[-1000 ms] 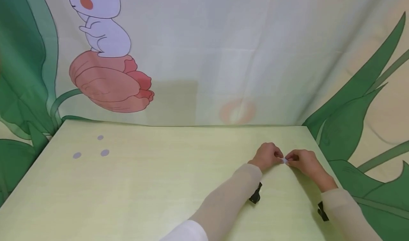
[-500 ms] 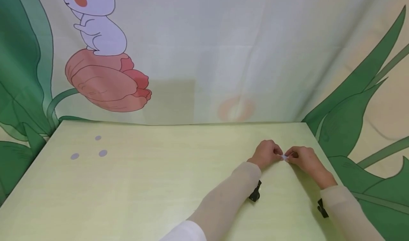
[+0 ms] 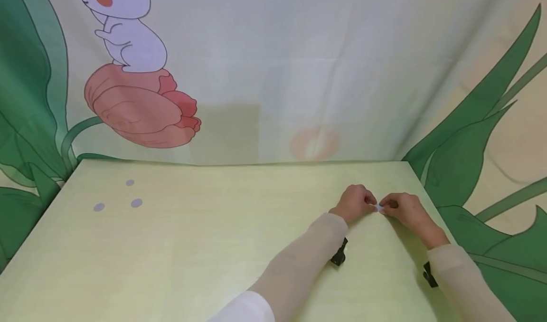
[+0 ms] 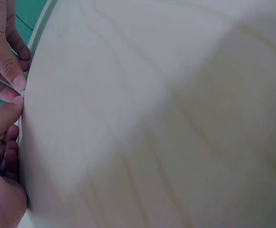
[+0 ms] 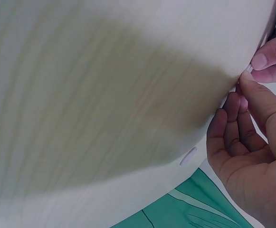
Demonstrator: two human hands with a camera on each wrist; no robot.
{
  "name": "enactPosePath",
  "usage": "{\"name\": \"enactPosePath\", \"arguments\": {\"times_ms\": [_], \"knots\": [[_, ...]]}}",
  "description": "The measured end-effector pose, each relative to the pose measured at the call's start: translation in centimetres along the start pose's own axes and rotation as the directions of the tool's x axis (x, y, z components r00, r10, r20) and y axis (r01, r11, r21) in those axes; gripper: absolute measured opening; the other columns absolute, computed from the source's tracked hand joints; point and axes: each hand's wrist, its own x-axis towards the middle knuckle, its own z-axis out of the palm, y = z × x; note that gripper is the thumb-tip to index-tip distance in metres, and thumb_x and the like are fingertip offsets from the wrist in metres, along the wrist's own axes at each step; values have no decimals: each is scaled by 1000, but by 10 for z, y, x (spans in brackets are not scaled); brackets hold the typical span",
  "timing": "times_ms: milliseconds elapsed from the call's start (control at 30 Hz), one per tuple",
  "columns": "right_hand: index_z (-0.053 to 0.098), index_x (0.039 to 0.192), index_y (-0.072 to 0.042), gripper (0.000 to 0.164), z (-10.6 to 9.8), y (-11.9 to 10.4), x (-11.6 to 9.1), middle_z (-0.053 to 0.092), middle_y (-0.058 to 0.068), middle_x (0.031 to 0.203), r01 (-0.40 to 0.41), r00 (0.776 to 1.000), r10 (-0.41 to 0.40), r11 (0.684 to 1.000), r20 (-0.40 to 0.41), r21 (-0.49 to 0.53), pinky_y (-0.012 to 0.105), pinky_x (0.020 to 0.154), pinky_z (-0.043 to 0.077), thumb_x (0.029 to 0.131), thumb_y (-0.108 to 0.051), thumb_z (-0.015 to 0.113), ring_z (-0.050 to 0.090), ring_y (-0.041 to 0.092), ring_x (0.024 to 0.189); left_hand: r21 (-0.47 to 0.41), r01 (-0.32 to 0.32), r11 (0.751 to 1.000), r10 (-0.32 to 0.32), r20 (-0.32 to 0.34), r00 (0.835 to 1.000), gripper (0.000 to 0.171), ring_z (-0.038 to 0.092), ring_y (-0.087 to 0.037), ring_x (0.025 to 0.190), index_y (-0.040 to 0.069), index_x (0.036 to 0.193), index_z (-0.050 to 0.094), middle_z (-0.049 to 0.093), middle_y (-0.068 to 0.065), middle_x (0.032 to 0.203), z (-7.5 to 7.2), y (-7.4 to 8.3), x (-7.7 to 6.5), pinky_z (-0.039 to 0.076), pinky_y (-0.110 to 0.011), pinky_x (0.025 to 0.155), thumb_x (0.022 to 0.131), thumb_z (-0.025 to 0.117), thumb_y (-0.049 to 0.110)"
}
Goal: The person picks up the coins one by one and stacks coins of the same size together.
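The left hand (image 3: 351, 204) pinches one side of a small pale purple piece (image 3: 378, 208) between thumb and finger; the right hand (image 3: 411, 213) pinches the other side the same way; so the piece sits right between the two sets of fingertips, near the right end of the table (image 3: 192, 246); I can't tell if it touches the wood-look top. The tips hide most of it, so its shape is hard to see; it looks thin, and I think it could rip or bend if both hands pull too hard; it could also pop out if one pinch goes loose, because there is so little to hold.

Close by the right hand, the right wrist view shows a flat pale disc (image 5: 188, 156) on the table; a hand swinging low might bump it away. Next come the sleeves (image 3: 295, 260), with a black clip-like thing (image 3: 339, 253) under the left one; it might scrape the top if that arm drops. Far off to the left lie three pale purple dots (image 3: 136, 203), well apart from the hands; they seem safe for now, unless a sleeve sweeps across.
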Motion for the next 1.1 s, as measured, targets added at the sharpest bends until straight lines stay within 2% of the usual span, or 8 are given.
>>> {"name": "enactPosePath", "arguments": {"times_ms": [267,467,767,900,1100], "knots": [[76,97,-3,9,5,1,-2,73,8,89,13,1000,-13,1000,-3,15,40,77,49,90,-9,77,62,23,83,35,-22,999,20,50,999,12,60,-2,86,14,101,80,70,6,95,-1,-3,-1,43,-10,73,91,79,21],[77,100,-9,9,4,5,0,73,8,93,11,1000,-11,999,9,37,40,80,48,92,-12,75,62,23,87,10,-46,999,45,66,997,13,59,-4,85,12,101,79,71,3,95,-6,-5,-2,44,-11,74,90,80,19],[77,107,-11,18,-1,25,-3,68,-2,84,78,995,-85,991,57,112,24,69,48,89,-15,80,58,10,77,-33,-89,995,93,116,989,12,55,-3,82,11,99,80,70,6,87,-13,-3,0,42,-12,73,89,81,18],[76,109,-11,22,-3,30,0,66,-2,81,89,992,-101,986,80,142,23,67,47,89,-18,81,56,10,74,-26,-90,996,92,120,989,12,52,-4,81,13,100,80,65,8,84,-13,-4,2,40,-13,72,89,81,19],[76,106,-12,19,-4,31,5,64,-3,76,67,990,-84,987,110,148,24,66,45,89,-20,80,55,11,71,-23,-95,995,97,126,987,12,50,-4,79,13,99,81,62,8,80,-14,-4,2,39,-14,71,89,81,20]]}}
